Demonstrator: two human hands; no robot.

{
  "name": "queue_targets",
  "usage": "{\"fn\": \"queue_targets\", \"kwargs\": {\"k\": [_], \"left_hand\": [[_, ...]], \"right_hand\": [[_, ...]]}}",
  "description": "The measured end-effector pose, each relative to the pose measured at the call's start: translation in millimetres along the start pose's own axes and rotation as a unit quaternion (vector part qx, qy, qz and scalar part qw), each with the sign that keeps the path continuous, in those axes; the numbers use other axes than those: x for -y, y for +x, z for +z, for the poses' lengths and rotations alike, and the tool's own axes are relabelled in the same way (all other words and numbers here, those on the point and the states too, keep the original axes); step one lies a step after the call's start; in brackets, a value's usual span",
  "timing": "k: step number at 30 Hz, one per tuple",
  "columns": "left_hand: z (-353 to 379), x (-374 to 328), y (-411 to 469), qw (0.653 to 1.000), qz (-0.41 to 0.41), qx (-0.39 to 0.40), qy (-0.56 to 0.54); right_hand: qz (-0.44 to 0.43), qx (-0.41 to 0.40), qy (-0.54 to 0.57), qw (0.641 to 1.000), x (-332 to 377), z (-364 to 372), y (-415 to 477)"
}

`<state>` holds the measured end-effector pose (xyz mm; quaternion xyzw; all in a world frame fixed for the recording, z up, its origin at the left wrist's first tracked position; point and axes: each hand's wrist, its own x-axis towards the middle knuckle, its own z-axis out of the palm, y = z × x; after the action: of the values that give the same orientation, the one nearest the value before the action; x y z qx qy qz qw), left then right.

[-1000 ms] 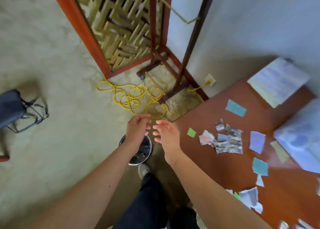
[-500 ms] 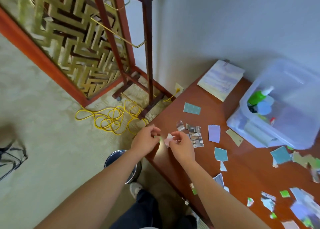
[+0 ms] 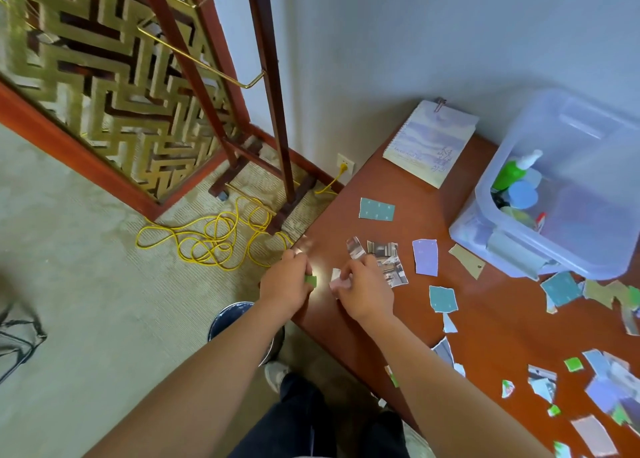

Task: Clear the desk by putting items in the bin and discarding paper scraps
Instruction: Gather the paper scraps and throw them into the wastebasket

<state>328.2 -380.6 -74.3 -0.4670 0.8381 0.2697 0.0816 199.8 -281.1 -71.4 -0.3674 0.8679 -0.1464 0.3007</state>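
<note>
Since the earlier frame, both hands have been brought from above the wastebasket [image 3: 227, 319] to the desk [image 3: 491, 322] corner. A green scrap [image 3: 310, 280] is pinched in the curled fingers of the left hand [image 3: 285, 284] at the desk edge. A pale pink scrap [image 3: 336, 283] on the desk is gripped by the right hand [image 3: 363, 289], with the forearm extended and the wrist low. The paper is judged light, limp and easily torn, and is best taken by an edge. Photo scraps [image 3: 388, 262] lie beyond.

We look down on pale carpet [image 3: 86, 284] and a grey wall [image 3: 415, 42] — gold lattice screen [image 3: 104, 77] left, red-brown worktop [image 3: 502, 326] right.
</note>
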Motion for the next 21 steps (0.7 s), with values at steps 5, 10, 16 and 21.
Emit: {"fn": "queue_targets", "kwargs": {"k": [5, 10, 16, 21], "left_hand": [[1, -2, -1, 0.999, -0.011, 0.020, -0.040], [5, -5, 0, 0.976, -0.061, 0.050, -0.201], [-5, -32, -2, 0.882, -0.153, 0.076, -0.440], [-12, -50, -3, 0.809, -0.229, 0.078, -0.536]], "right_hand": [[-0.005, -0.011, -0.026, 1.000, -3, -2, -1], [0.016, -0.005, 0.012, 1.000, -3, -4, -1], [0.054, 0.041, 0.103, 0.992, -11, -15, -4], [0.110, 0.011, 0.291, 0.950, -18, -27, -14]]}}
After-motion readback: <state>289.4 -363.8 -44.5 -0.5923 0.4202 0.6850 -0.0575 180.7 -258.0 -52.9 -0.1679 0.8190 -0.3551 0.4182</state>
